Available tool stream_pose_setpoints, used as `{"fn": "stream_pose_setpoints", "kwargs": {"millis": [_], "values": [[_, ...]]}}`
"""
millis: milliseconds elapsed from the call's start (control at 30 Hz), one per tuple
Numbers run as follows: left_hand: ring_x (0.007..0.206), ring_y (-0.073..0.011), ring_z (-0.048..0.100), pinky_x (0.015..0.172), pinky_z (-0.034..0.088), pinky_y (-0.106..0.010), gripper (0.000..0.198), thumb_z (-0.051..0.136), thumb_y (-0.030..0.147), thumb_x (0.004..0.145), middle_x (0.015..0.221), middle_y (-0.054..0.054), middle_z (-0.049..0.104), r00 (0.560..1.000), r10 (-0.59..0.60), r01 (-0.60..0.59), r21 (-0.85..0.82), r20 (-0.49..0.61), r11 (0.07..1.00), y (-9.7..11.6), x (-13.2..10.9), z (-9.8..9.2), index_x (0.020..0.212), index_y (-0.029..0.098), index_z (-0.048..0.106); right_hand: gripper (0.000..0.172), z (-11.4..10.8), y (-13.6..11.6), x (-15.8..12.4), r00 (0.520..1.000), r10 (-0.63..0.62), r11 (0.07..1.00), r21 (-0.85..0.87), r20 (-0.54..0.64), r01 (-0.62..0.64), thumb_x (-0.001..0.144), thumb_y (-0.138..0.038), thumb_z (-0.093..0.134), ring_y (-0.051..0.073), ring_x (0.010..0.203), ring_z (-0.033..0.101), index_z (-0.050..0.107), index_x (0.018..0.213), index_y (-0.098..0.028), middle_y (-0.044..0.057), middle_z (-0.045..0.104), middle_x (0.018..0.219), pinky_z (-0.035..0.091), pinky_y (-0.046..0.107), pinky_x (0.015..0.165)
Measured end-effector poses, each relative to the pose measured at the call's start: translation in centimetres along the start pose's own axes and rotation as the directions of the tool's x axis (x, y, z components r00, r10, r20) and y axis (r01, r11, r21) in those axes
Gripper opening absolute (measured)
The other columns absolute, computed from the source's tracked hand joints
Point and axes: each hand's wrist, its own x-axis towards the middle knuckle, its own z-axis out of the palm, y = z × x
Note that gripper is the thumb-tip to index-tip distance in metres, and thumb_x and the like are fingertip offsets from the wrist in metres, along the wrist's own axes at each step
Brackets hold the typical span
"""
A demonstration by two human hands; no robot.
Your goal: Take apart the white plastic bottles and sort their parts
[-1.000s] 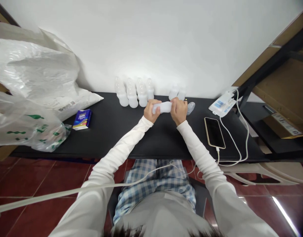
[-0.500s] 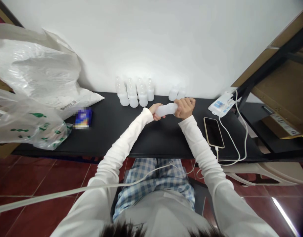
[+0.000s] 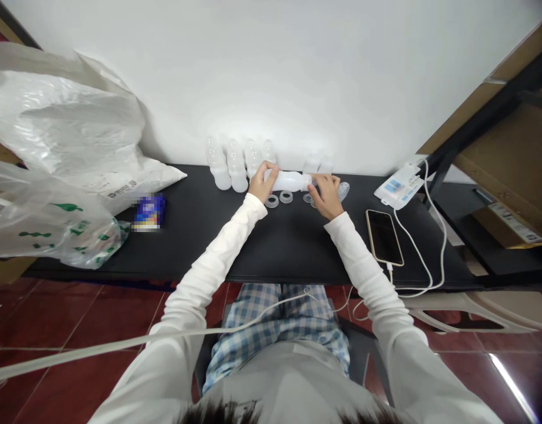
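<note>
A frosted white baby bottle [image 3: 288,181] lies sideways between my hands, its neck toward the right. My left hand [image 3: 262,182] grips the bottle's base end. At the neck, the fingers of my right hand [image 3: 326,194] are closed round the rim; whether a small part sits under them is hidden. Just below the bottle lie a white ring [image 3: 272,201], a second ring [image 3: 286,196] and, near my right fingers, another ring [image 3: 307,198]. A clear cap [image 3: 343,190] rests beside my right hand. Several capped bottles [image 3: 236,168] stand behind my left hand.
Two white bottles [image 3: 312,162] stand by the wall behind my right hand. To the right are a phone [image 3: 384,237] on a cable and a white-blue packet [image 3: 396,186]. Plastic bags [image 3: 63,129] and a blue pack [image 3: 149,212] occupy the left of the black table [image 3: 195,235].
The bottle has moved slightly up, and my right hand has turned from a fist round its end to fingertips at the neck. My left hand has shifted left, and the rings and clear cap have come into view.
</note>
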Motion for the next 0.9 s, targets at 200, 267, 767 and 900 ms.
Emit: {"fn": "stream_pose_setpoints", "kwargs": {"millis": [200, 267, 767, 900], "values": [[0.072, -0.0214, 0.066, 0.058, 0.044, -0.024, 0.034, 0.082, 0.046, 0.071, 0.075, -0.004, 0.063, 0.988, -0.153, 0.153, 0.002, -0.036, 0.988, 0.4, 1.0, -0.1, 0.081, 0.018, 0.066, 0.044, -0.1, 1.2, 0.3, 0.996, -0.047, 0.994, 0.099, 0.074, 0.040, 0.096, -0.054, 0.048, 0.025, 0.099, 0.063, 0.058, 0.121, -0.020, 0.012, 0.070, 0.112, 0.048, 0.040, 0.091], [0.070, -0.0231, 0.065, 0.055, 0.041, -0.025, 0.035, 0.081, 0.049, 0.071, 0.068, -0.003, 0.059, 0.983, -0.177, 0.181, 0.089, -0.055, 0.979, 0.0, 2.0, 0.0, 0.076, 0.017, 0.066, 0.041, -0.4, 1.1, 0.2, 0.996, -0.090, 0.994, 0.071, 0.029, 0.088, 0.094, -0.047, 0.053, 0.026, 0.107, 0.062, 0.056, 0.126, -0.020, 0.013, 0.068, 0.120, 0.047, 0.042, 0.094], [0.104, -0.0258, 0.067, 0.082, 0.058, -0.037, 0.046, 0.079, 0.054, 0.072, 0.108, -0.014, 0.070, 0.858, -0.441, 0.503, -0.254, 0.263, 0.826, -2.5, 4.2, 4.6, 0.096, 0.019, 0.062, 0.054, -2.5, 3.5, -0.2, 0.857, 0.165, 0.965, -0.098, -0.488, -0.242, 0.093, -0.059, 0.047, 0.029, 0.103, 0.057, 0.049, 0.133, -0.022, 0.014, 0.060, 0.116, 0.042, 0.055, 0.097], [0.116, -0.0260, 0.064, 0.100, 0.049, -0.038, 0.047, 0.086, 0.030, 0.068, 0.120, -0.015, 0.066, 0.949, -0.311, 0.309, 0.045, 0.050, 0.950, -3.6, 6.3, 7.2, 0.102, 0.017, 0.057, 0.056, -2.6, 3.7, -0.3, 0.838, 0.199, 0.958, -0.080, -0.508, -0.276, 0.092, -0.058, 0.049, 0.028, 0.101, 0.056, 0.049, 0.135, -0.021, 0.013, 0.059, 0.112, 0.042, 0.056, 0.095]]}}
